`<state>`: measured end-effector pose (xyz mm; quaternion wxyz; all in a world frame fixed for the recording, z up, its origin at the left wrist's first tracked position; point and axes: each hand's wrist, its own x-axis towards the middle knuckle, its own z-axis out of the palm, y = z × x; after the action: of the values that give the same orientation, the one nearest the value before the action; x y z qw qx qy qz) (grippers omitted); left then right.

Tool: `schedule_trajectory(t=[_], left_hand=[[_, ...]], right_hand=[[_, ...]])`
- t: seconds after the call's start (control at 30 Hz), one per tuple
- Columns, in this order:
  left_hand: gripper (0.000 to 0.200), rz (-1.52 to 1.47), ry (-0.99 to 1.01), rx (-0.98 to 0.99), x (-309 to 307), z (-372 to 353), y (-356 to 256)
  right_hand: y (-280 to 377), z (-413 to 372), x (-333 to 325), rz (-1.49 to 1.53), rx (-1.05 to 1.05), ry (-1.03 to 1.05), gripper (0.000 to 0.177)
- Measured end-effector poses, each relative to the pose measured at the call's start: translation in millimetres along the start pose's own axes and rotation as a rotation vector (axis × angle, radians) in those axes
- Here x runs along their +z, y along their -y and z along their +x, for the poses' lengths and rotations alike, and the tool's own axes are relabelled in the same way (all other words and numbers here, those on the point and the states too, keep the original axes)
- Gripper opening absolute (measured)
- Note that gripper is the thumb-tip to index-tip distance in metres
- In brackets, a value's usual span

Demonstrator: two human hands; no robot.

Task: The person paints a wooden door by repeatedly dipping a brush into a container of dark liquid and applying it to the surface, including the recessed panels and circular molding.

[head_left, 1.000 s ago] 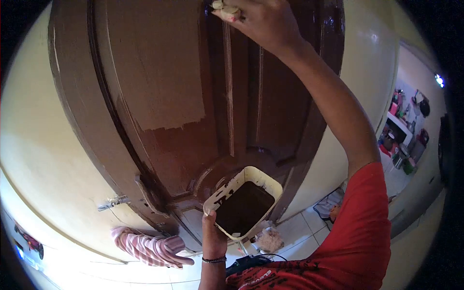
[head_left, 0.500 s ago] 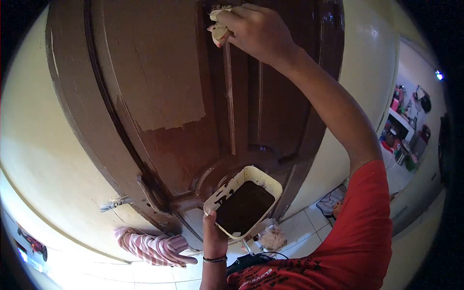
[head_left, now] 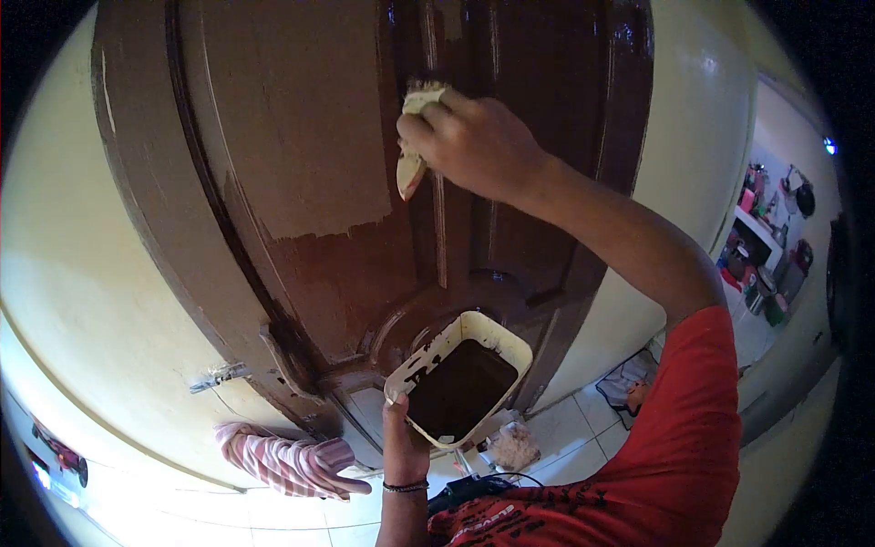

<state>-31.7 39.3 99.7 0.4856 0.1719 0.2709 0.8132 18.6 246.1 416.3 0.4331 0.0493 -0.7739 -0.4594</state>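
My right hand point(head_left: 478, 146) is closed around a paintbrush point(head_left: 411, 173) with a pale handle. Its bristles point up and rest against or very near the wooden door point(head_left: 319, 118); exact contact cannot be made out. Glossy dark brown coats the door's right side and lower panel, while the upper left panel looks duller and lighter, with a ragged edge between. Below, my left hand point(head_left: 401, 433) grips the left rim of a cream plastic container point(head_left: 522, 351). Dark brown paint point(head_left: 460, 387) lies inside it, with smears on the inner wall.
A door handle point(head_left: 284, 360) juts out at the door's lower left, near a metal latch point(head_left: 219, 376). A striped cloth point(head_left: 287, 460) hangs or lies below. On the tiled floor point(head_left: 570, 433) is a fluffy beige item point(head_left: 512, 447). Kitchen things point(head_left: 761, 283) stand far right.
My right hand has come down along the door with the paintbrush, whose handle now points more steeply downward. My left hand and the container have stayed nearly in place.
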Motion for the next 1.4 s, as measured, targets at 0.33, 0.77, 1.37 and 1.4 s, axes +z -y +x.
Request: schedule_trajectory(t=[0.33, 0.77, 1.37, 1.4], left_hand=[[0.055, -0.016, 0.015, 0.019, -0.9, -3.0, 2.3], [0.055, 0.0, 0.007, -0.003, -6.0, -8.0, 2.6], [0.056, -0.075, -0.057, 0.007, 1.0, -13.0, 3.4], [0.056, -0.073, -0.057, 0.007, 0.9, -12.6, 3.6]], right_hand=[[44.2, -36.5, -1.4, 0.077, -0.068, 0.16, 0.023], [94.4, -86.1, -6.1, 0.258, -0.103, 0.352, 0.023], [32.7, -45.1, -20.3, -0.004, -0.041, 0.227, 0.035], [43.4, -51.6, -22.8, 0.037, -0.093, 0.321, 0.038]])
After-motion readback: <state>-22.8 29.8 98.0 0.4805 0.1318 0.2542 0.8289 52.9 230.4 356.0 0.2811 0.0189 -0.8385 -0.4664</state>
